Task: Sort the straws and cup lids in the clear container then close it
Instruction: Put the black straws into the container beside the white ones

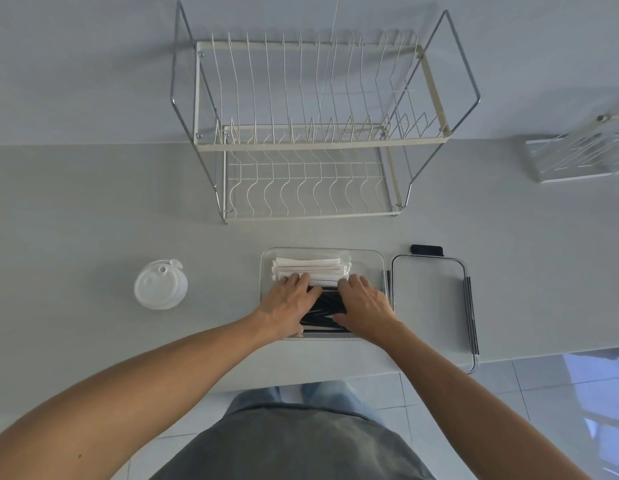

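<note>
A clear rectangular container [379, 258] stands near the counter's front edge. White paper-wrapped straws [311, 266] lie in its far half and black straws [327, 308] in its near half. My left hand [289, 306] and my right hand [365, 304] both lie flat inside the container, fingers straight, pressing on the straws at the left and right. The container's clear lid [429, 303] with a black clasp lies to the right. A stack of white cup lids [161, 285] sits on the counter to the left.
A two-tier wire dish rack [311, 140] stands behind the container against the wall. A second wire rack [578, 157] sits at the far right. A few black straws [471, 313] lie along the lid's right edge, near the counter's front edge.
</note>
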